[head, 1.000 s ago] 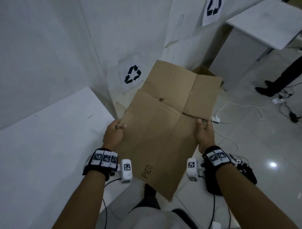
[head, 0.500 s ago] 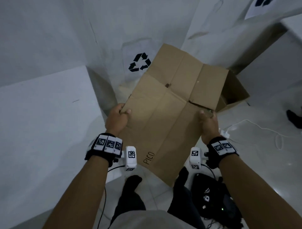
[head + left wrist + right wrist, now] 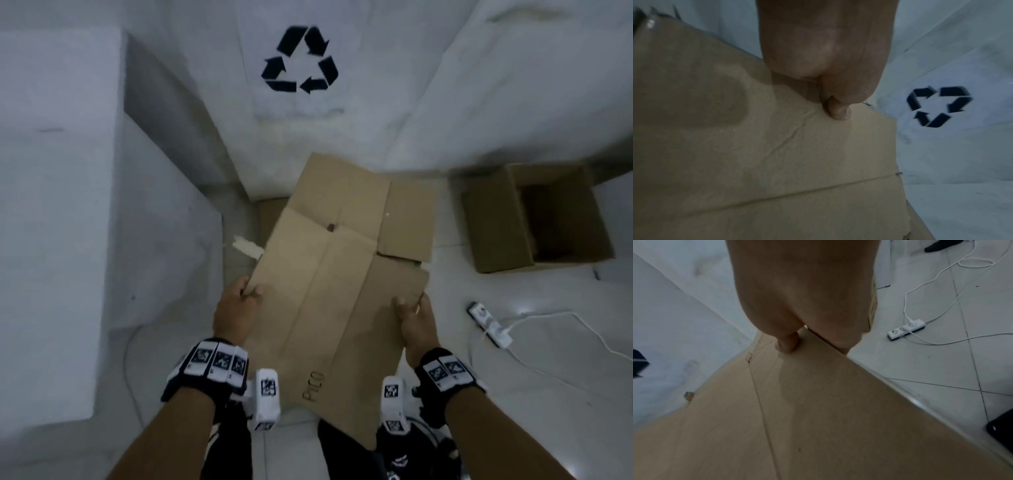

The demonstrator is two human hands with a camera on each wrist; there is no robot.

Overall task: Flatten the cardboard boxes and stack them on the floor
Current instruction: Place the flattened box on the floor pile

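Head view: left hand (image 3: 236, 308) has its fingers (image 3: 255, 291) clamped on the left edge of the flattened box (image 3: 339, 291), thumb on top, sheet held off the floor (image 3: 548, 394) and spanning rightward to the right hand (image 3: 416, 322), whose fingers are pinched on the right edge. Beyond the right fingers an open box (image 3: 534, 219) stands on the floor, with a power strip (image 3: 488, 320) just right of that hand.

My fingers on both hands curl under the flattened box (image 3: 337, 301) where I cannot see them. That sheet covers most of the cardboard lying on the floor (image 3: 270, 219). My legs are cut off at the head view's bottom edge.
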